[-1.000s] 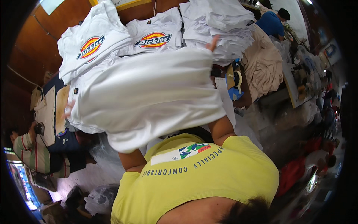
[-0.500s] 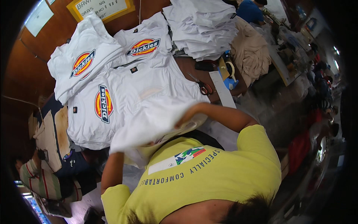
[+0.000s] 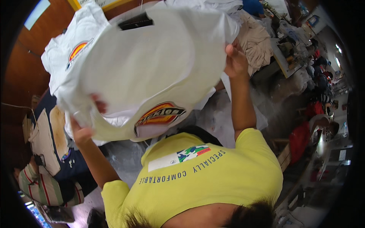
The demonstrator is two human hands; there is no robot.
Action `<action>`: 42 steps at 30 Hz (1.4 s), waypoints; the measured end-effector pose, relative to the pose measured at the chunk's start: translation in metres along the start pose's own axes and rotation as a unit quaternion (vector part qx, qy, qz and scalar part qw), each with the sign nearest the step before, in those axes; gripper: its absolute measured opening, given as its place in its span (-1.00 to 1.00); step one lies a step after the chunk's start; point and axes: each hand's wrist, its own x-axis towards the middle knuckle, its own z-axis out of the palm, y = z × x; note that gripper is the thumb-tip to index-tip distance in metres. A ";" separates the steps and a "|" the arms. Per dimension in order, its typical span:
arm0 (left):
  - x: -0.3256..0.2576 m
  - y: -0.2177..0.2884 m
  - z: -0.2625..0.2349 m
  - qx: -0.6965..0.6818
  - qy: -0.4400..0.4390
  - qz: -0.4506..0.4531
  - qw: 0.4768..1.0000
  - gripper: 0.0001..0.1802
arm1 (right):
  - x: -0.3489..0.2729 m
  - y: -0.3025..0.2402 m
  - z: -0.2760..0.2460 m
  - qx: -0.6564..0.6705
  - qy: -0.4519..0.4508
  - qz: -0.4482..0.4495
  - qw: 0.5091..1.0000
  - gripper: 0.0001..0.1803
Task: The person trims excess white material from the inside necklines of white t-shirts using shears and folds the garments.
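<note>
in the head view, a person in a yellow shirt (image 3: 213, 178) is holding up a white t-shirt (image 3: 152, 68) with both arms raised, so it is hanging spread out in the air above the table and hiding most of it. the left hand (image 3: 85, 127) is gripping the shirt's lower left edge, fingers curled into the fabric and pinching it. the right hand (image 3: 235, 60) is clutching the upper right edge, fingers closed on the cloth. an oval red and yellow logo (image 3: 159, 116) is showing near the shirt's lower hem. behind it, another white t-shirt (image 3: 62, 57) is lying flat, and a beige garment (image 3: 258, 40) is sitting piled at the right.
</note>
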 end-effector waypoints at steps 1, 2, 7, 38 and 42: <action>-0.037 -0.016 -0.047 0.152 0.025 -0.125 0.980 -0.27 | 0.000 -0.002 0.013 -0.143 -0.018 0.006 0.989 -0.46; -0.039 -0.024 -0.030 0.214 -0.016 -0.194 0.957 -0.30 | -0.002 -0.003 0.021 -0.292 -0.037 0.014 0.956 -0.50; -0.045 0.022 -0.046 0.207 -0.025 -0.249 0.946 -0.16 | 0.017 -0.033 -0.025 -0.552 -0.045 0.054 0.831 -0.61; -0.078 -0.167 -0.096 0.583 0.133 -0.128 0.791 -0.87 | -0.110 0.155 -0.169 -0.572 -0.034 0.093 0.815 -0.81; -0.026 -0.121 -0.100 0.040 0.369 -0.131 0.919 -0.70 | -0.061 0.091 -0.146 -0.173 0.169 0.131 0.962 -0.55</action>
